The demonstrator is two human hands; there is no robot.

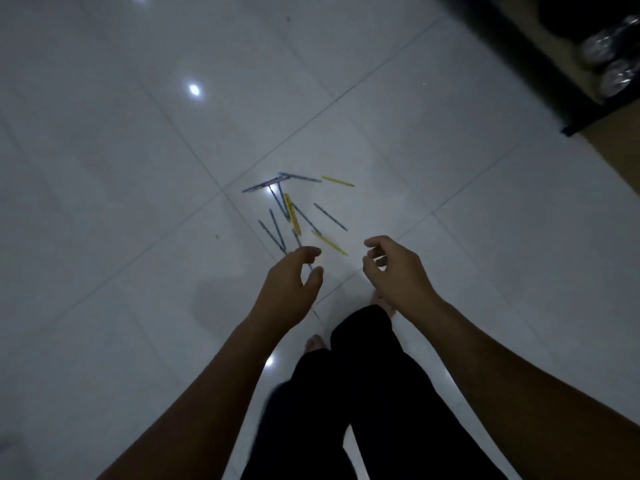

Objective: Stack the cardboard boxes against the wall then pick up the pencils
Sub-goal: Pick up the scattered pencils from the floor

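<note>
Glossy white tile floor (450, 140) w/ light glare; dark shelf unit (540, 81) top right (shiny wrapped items (613, 60) inside).

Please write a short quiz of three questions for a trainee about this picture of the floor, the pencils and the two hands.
1. True or false: the left hand holds a pencil in its grip.
2. Which colour is fewer among the scattered pencils: A) yellow B) blue-grey
3. On what do the pencils lie?

Key
1. False: both the left hand and the right hand are open and empty above the pencils.
2. A: three yellow pencils, such as the yellow pencil farthest away; the rest are blue-grey.
3. The white tiled floor.
</note>
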